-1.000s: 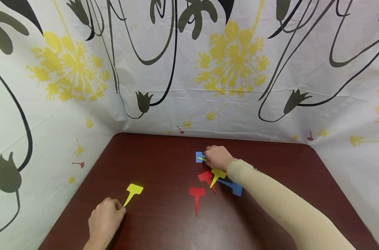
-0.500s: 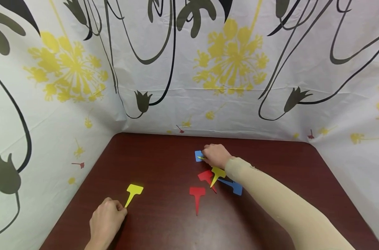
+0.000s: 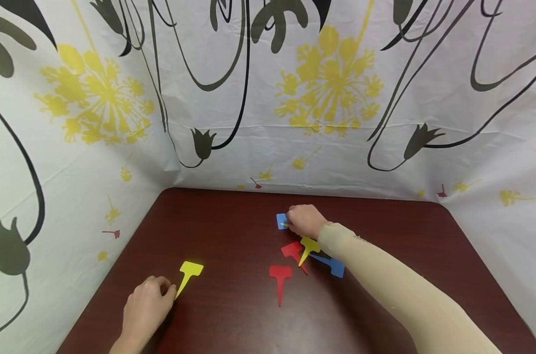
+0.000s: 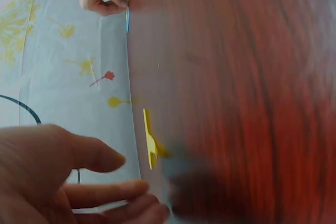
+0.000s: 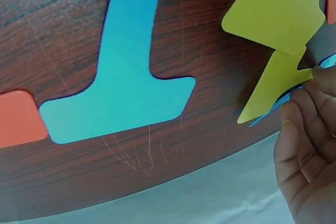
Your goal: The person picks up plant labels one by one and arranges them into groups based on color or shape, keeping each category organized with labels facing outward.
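Observation:
In the head view, my left hand [image 3: 146,309] is at the stem tip of a yellow T-shaped plant label [image 3: 191,269] lying on the table. The left wrist view shows that hand's thumb [image 4: 100,155] and fingers apart, with nothing between them. Toward the table's far side, my right hand [image 3: 306,221] pinches another yellow plant label [image 5: 281,80] by its stem, above a blue label [image 3: 281,221] that the hand partly covers. Nearer me, a third yellow label [image 3: 309,246] overlaps a red label [image 3: 291,249] and a blue one [image 3: 337,268].
A second red label [image 3: 279,273] lies apart from the group, its stem toward me. The dark wooden table [image 3: 232,314] ends at a white patterned cloth [image 3: 232,167] behind and at the sides. My right sleeve [image 3: 391,275] reaches over the table's right part.
My left thumb and fingers have loosened and drawn slightly left from the yellow label's stem; that label stays where it lay. The right hand has hardly moved.

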Tool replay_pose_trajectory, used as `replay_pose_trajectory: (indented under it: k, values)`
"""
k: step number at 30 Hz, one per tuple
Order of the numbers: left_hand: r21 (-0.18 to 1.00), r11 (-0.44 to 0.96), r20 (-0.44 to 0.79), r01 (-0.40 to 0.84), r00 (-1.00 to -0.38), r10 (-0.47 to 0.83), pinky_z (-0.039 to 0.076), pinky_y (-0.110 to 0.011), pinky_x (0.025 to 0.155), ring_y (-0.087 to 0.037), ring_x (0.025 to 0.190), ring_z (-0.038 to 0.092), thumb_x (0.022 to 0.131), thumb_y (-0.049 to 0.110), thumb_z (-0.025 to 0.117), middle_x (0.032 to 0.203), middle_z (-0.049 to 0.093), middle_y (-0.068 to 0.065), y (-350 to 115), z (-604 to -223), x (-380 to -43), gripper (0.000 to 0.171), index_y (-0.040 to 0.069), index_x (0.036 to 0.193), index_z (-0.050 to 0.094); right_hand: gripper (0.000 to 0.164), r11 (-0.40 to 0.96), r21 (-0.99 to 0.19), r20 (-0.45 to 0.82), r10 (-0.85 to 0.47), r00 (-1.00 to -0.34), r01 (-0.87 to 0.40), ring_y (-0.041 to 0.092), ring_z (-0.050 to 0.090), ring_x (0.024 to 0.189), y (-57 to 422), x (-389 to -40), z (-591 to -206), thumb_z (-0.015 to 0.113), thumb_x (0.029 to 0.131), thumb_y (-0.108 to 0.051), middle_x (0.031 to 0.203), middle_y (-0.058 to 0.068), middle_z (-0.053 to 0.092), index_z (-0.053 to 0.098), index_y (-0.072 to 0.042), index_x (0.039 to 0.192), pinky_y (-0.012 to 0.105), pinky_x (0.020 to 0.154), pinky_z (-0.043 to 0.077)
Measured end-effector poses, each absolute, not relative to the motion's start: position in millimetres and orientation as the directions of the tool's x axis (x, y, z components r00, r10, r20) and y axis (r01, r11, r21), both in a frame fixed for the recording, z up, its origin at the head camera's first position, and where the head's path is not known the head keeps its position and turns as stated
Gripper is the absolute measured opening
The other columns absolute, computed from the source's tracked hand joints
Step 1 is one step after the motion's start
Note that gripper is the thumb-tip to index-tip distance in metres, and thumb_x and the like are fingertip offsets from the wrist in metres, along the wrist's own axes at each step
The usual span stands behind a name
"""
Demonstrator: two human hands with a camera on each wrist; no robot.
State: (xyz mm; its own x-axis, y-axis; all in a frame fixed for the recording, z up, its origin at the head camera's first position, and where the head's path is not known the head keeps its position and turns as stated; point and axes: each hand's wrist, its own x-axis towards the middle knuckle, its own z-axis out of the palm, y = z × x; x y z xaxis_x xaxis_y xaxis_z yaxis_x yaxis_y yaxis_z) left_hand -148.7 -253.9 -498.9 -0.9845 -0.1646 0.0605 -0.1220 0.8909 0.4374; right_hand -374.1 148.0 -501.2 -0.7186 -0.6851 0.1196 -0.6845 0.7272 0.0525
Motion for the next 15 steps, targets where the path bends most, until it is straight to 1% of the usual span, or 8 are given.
replay_pose_trajectory:
  k: [2, 4, 6, 8, 9, 12, 15]
  values:
    - [0.436, 0.898, 0.108, -0.057, -0.987, -0.116, 0.053, -0.049, 0.060, -0.025, 0.070, 0.064, 0.089, 0.016, 0.069, 0.099, 0.069, -0.010, -255.7, -498.0, -151.1, 0.021, 0.002, 0.103, 0.076, 0.024, 0.721, 0.060, 0.105, -0.692, -0.714, -0.690, 0.010, 0.048, 0.060, 147.5, -374.4, -499.5, 0.074, 0.091, -0.018, 0.070, -0.005, 0.052, 0.062, -0.019, 0.070, 0.027, 0.055, 0.043]
    - [0.423, 0.906, 0.151, 0.016, -0.987, -0.053, 0.054, -0.052, 0.068, -0.030, 0.083, 0.067, 0.089, 0.011, 0.066, 0.110, 0.068, -0.014, -258.0, -498.4, -153.9, 0.028, -0.001, 0.114, 0.073, 0.027, 0.719, 0.068, 0.081, -0.695, -0.715, -0.691, 0.010, 0.047, 0.059, 146.8, -374.4, -497.2, 0.074, 0.090, -0.018, 0.070, -0.005, 0.050, 0.058, -0.019, 0.068, 0.027, 0.054, 0.042]
    - [0.398, 0.913, 0.183, 0.094, -0.983, 0.022, 0.054, -0.053, 0.074, -0.033, 0.096, 0.066, 0.088, 0.006, 0.064, 0.119, 0.066, -0.015, -261.4, -499.8, -157.0, 0.034, -0.001, 0.120, 0.070, 0.030, 0.722, 0.076, 0.053, -0.692, -0.720, -0.688, 0.011, 0.047, 0.060, 145.9, -374.0, -494.4, 0.075, 0.089, -0.019, 0.071, -0.005, 0.049, 0.054, -0.019, 0.067, 0.027, 0.054, 0.041]
    - [0.358, 0.916, 0.198, 0.180, -0.974, 0.114, 0.054, -0.055, 0.082, -0.037, 0.114, 0.062, 0.085, 0.002, 0.062, 0.128, 0.063, -0.016, -265.9, -501.9, -160.1, 0.042, -0.002, 0.126, 0.067, 0.029, 0.723, 0.081, 0.043, -0.690, -0.723, -0.686, 0.011, 0.047, 0.061, 145.1, -374.1, -493.3, 0.075, 0.089, -0.019, 0.072, -0.004, 0.049, 0.054, -0.019, 0.068, 0.028, 0.055, 0.042]
    - [0.337, 0.915, 0.197, 0.223, -0.967, 0.163, 0.052, -0.056, 0.087, -0.039, 0.123, 0.057, 0.084, -0.001, 0.062, 0.134, 0.060, -0.017, -268.1, -502.7, -161.1, 0.045, -0.002, 0.129, 0.066, 0.029, 0.724, 0.081, 0.041, -0.690, -0.723, -0.686, 0.012, 0.048, 0.062, 144.7, -374.2, -493.3, 0.075, 0.089, -0.019, 0.072, -0.004, 0.049, 0.054, -0.019, 0.068, 0.028, 0.056, 0.043]
    - [0.282, 0.901, 0.180, 0.329, -0.941, 0.287, 0.050, -0.056, 0.096, -0.040, 0.135, 0.047, 0.081, -0.005, 0.063, 0.146, 0.052, -0.017, -274.4, -505.1, -164.2, 0.056, -0.001, 0.137, 0.060, 0.029, 0.722, 0.083, 0.052, -0.691, -0.721, -0.686, 0.013, 0.048, 0.065, 144.0, -375.1, -494.8, 0.075, 0.088, -0.019, 0.070, -0.006, 0.050, 0.054, -0.020, 0.068, 0.029, 0.057, 0.044]
    - [0.260, 0.886, 0.138, 0.384, -0.923, 0.360, 0.049, -0.054, 0.098, -0.039, 0.140, 0.041, 0.081, -0.008, 0.061, 0.153, 0.045, -0.014, -279.2, -506.6, -166.7, 0.064, 0.003, 0.144, 0.055, 0.029, 0.723, 0.065, 0.059, -0.690, -0.721, -0.687, 0.013, 0.048, 0.066, 143.9, -375.4, -495.8, 0.075, 0.088, -0.019, 0.065, -0.008, 0.050, 0.055, -0.020, 0.068, 0.029, 0.058, 0.045]
